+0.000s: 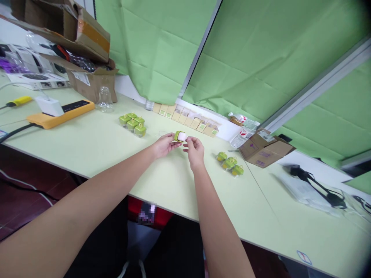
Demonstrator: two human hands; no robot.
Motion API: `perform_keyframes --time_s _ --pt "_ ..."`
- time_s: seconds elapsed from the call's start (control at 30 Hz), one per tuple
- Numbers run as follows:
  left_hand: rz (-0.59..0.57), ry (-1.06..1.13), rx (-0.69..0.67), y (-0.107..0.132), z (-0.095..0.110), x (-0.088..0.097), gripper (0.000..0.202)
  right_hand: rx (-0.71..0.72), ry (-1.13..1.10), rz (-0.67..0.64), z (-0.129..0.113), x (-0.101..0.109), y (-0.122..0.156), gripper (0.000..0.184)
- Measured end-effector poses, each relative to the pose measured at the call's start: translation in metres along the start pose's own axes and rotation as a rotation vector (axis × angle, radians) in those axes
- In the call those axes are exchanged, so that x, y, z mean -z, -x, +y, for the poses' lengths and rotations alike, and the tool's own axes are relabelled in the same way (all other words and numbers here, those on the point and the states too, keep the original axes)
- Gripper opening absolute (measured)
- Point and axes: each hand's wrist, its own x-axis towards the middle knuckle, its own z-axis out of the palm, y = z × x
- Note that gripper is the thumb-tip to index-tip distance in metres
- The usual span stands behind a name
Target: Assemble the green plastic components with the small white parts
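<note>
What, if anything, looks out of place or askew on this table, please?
The upper cardboard box at the back left looks askew: it appears to rest at a slant on a lower open box. I see no spill.

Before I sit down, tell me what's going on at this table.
A person's left hand holds a small green piece with a pale insert, and the right hand has its fingertips at the insert's edge. Green-topped containers stand in two groups, one to the left and one to the right. Small cardboard boxes line the back.
</note>
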Motion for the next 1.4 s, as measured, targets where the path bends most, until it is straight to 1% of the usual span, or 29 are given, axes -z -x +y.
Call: perform_keyframes --time_s 0.1,0.2,0.27,0.33,0.4,0.5,0.53,0.6,0.67,0.73,0.77,0.83,0.9,0.93,1.03,1.1,1.13,1.2,1.27,1.3,1.37,1.4 --pt "-0.026 -0.006 0.007 0.001 0.000 0.000 0.005 0.015 -0.055 -0.060 -0.001 -0.001 0.000 0.041" --pt "-0.056 0.001 0.037 0.002 0.002 0.000 0.008 -0.067 -0.056 -0.159 0.005 0.004 -0.003 0.047" --pt "-0.058 0.017 0.042 0.003 0.004 0.000 0.011 -0.151 -0.013 -0.163 0.010 0.010 -0.005 0.049" --pt "-0.052 0.022 0.039 0.004 0.005 -0.001 0.011 -0.192 0.017 -0.125 0.011 0.013 -0.007 0.048" --pt "-0.028 0.010 0.037 0.005 0.005 -0.002 0.010 -0.166 -0.045 -0.111 0.008 0.013 -0.006 0.047" --pt "-0.011 -0.013 0.039 0.005 0.004 -0.004 0.007 -0.066 -0.127 -0.151 0.004 0.008 -0.003 0.049" --pt "-0.002 -0.019 0.037 0.004 0.004 -0.004 0.005 -0.061 -0.113 -0.172 0.005 0.006 -0.003 0.051" --pt "0.035 -0.025 0.021 0.003 0.004 -0.003 0.007 -0.112 -0.061 -0.188 0.009 0.005 -0.004 0.052" --pt "0.072 -0.023 -0.012 0.003 0.005 -0.002 0.008 -0.177 -0.019 -0.158 0.012 0.005 -0.004 0.050" --pt "0.072 -0.026 -0.026 0.003 0.005 -0.002 0.009 -0.194 -0.035 -0.128 0.011 0.005 -0.004 0.048" --pt "0.062 -0.034 -0.024 0.004 0.005 -0.003 0.009 -0.177 -0.064 -0.129 0.009 0.005 -0.003 0.047" --pt "0.030 -0.058 -0.007 0.005 0.005 -0.004 0.009 -0.092 -0.115 -0.138 0.004 0.003 -0.002 0.046" --pt "0.009 -0.068 0.003 0.006 0.004 -0.005 0.008 -0.024 -0.098 -0.137 0.003 0.002 -0.002 0.048" --pt "0.010 -0.064 0.001 0.006 0.004 -0.005 0.008 -0.031 -0.065 -0.127 0.004 0.003 -0.003 0.049" --pt "0.027 -0.032 -0.024 0.005 0.005 -0.003 0.008 -0.154 0.085 -0.039 0.010 0.007 -0.007 0.049" --pt "0.013 -0.032 -0.022 0.005 0.005 -0.001 0.008 -0.182 0.108 -0.003 0.011 0.009 -0.009 0.046" --pt "0.006 -0.040 -0.013 0.004 0.004 0.000 0.008 -0.165 0.068 -0.018 0.011 0.010 -0.009 0.045" --pt "-0.003 -0.063 0.010 0.003 0.003 0.000 0.008 -0.082 -0.039 -0.087 0.010 0.009 -0.008 0.044" --pt "0.000 -0.071 0.016 0.003 0.002 0.000 0.009 -0.033 -0.029 -0.118 0.013 0.007 -0.008 0.045" --pt "0.004 -0.070 0.013 0.003 0.002 0.000 0.009 -0.051 0.030 -0.104 0.016 0.007 -0.009 0.046" --pt "0.017 -0.062 0.004 0.004 0.003 0.000 0.011 -0.131 0.145 -0.035 0.023 0.007 -0.011 0.045" --pt "0.018 -0.060 0.004 0.004 0.004 -0.001 0.013 -0.153 0.155 -0.015 0.025 0.008 -0.012 0.045"
